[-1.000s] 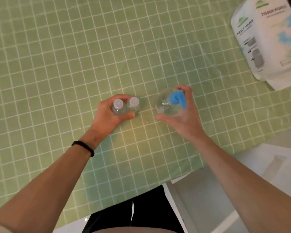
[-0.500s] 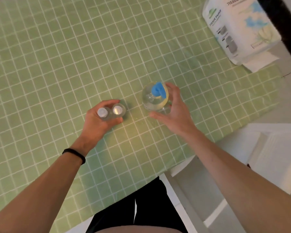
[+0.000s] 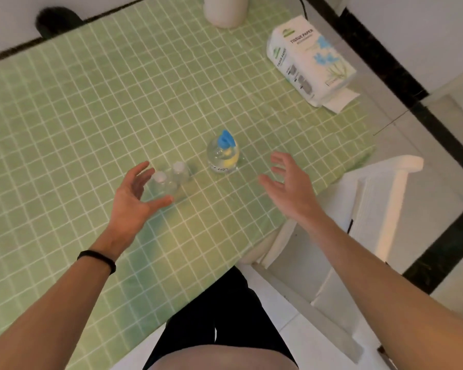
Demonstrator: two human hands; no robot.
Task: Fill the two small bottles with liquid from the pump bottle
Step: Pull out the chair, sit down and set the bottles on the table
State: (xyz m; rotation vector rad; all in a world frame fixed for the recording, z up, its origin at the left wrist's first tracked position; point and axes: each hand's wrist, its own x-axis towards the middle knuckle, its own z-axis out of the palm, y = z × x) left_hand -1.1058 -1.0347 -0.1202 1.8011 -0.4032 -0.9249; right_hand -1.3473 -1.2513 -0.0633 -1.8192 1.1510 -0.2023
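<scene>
Left hand [image 3: 134, 198] released small bottles [image 3: 179, 170], right hand [image 3: 289, 185] released pump bottle [image 3: 223, 154], fingers [image 3: 280, 157] spread, bottles blurry

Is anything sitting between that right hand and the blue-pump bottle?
Nothing visible: only bare green tablecloth lies between the right hand and the pump bottle. The small bottles stand on its other side, by the left hand.

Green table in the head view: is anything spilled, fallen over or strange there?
Nothing stands out. The pump bottle and the two small bottles stand upright on the green tablecloth, caps on, and no puddle shows. The left hand and the right hand hover open beside them.
</scene>
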